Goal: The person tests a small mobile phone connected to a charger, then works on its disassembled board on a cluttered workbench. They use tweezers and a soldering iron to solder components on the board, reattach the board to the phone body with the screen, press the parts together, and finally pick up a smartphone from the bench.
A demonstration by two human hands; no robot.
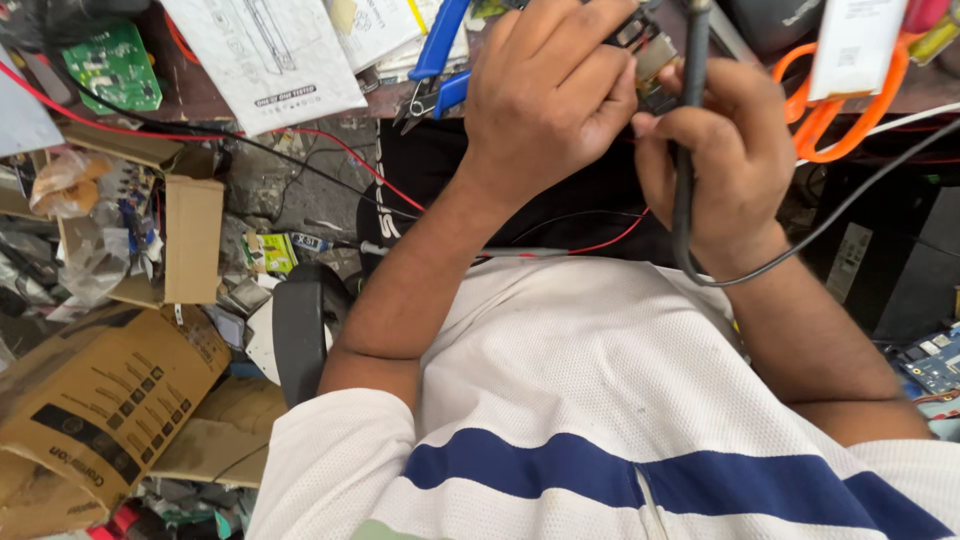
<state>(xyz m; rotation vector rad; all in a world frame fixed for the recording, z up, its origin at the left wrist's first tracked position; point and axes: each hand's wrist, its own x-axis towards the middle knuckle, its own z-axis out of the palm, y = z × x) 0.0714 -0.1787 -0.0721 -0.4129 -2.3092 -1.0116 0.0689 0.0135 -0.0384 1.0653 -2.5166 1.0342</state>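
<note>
I am looking at an electronics repair workshop: a green circuit board point(118, 66), blue-handled pliers point(437, 62), orange scissors point(832, 105) and printed sheets point(268, 58) crowd the worktop point(190, 95), red wire point(340, 150) trails off it, and cardboard boxes point(100, 400) litter the floor.

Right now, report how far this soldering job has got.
Done: nothing visibly finished; any joint is hidden. In hand: left hand grips a small metal-cased part, right hand holds the soldering iron beside it. Left: the blue-handled cutters lie untouched nearby.
</note>
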